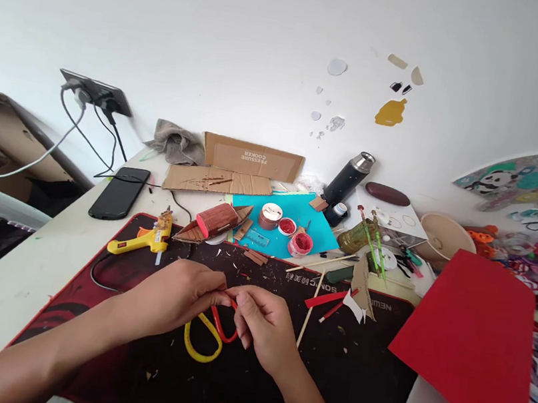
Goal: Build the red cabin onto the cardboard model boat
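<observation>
My left hand and my right hand meet above the dark mat, fingertips pinched close together. A small red piece shows between them, too small and covered to make out. Beneath the hands lie scissors with a yellow handle loop and a red one; their blades are hidden. Behind my left hand sits a red-brown painted roll on pointed cardboard. Red strips and a torn cardboard piece rest to the right of my right hand.
A yellow glue gun and a phone lie at left. Paint jars stand on blue paper, with a black flask behind. Red card extends over the right side. Thin sticks cross the mat.
</observation>
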`<state>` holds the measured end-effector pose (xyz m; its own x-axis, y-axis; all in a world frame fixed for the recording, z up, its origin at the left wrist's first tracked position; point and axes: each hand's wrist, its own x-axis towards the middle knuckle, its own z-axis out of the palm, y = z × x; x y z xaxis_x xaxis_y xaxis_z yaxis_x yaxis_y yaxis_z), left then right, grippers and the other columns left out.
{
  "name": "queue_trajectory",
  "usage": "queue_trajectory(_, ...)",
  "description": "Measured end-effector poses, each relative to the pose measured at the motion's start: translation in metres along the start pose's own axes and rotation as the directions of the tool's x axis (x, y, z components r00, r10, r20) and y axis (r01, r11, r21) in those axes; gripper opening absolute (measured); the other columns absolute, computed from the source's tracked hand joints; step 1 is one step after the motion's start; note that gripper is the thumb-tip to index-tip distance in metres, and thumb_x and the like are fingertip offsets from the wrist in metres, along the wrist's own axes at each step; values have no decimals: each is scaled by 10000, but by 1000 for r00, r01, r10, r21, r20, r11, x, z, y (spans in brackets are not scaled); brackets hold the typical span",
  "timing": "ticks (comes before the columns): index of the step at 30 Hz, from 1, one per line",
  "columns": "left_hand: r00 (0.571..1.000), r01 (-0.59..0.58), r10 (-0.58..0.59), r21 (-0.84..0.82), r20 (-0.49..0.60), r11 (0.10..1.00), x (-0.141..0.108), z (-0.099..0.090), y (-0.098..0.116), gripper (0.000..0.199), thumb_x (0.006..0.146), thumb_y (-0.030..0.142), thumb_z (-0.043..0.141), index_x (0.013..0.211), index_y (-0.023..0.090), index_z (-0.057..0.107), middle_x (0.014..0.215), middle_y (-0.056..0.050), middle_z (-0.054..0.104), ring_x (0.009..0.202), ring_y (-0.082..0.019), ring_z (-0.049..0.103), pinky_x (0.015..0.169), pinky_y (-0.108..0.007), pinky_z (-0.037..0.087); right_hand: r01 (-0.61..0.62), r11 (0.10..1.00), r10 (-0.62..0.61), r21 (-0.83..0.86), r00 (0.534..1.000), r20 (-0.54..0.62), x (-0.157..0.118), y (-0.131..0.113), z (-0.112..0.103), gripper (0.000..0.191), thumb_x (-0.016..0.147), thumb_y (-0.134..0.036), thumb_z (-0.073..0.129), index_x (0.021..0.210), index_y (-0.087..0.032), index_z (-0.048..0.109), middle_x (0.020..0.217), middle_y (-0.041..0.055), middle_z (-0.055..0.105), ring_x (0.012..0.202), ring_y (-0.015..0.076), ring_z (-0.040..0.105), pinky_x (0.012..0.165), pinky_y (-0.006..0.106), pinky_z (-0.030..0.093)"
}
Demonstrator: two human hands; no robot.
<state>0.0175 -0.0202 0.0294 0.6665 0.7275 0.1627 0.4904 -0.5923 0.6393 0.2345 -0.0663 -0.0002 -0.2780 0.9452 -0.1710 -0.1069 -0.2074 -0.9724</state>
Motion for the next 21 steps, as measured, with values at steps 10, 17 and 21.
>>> queue_trajectory(10,977,31,-35,-22,-208,999,9,1,0,431,1097,375,544,698,217,585,609,9,575,539,-138,532,551,-277,363,30,999,-31,40,999,16,3,1,9,618,1009,-680,678,1353,-174,768,563,-51,592,414,88,443,448,223,353)
queue_trajectory(17,674,227,-344,-261,-654,938,-6,-66,-15,240,985,403,721,831,236,797,649,9,706,589,-157,607,572,-265,470,48,993,-26,110,981,-193,6,2,-12,519,988,-658,724,1134,-168,811,531,-66,524,403,88,430,426,223,303)
queue_trajectory(21,324,359,-429,-310,-843,880,-10,-111,-43,146,842,331,863,860,190,830,752,8,788,653,-130,650,617,-227,507,21,993,6,117,974,-225,1,9,-25,491,990,-643,732,1078,-165,806,532,-64,522,401,86,436,425,222,305)
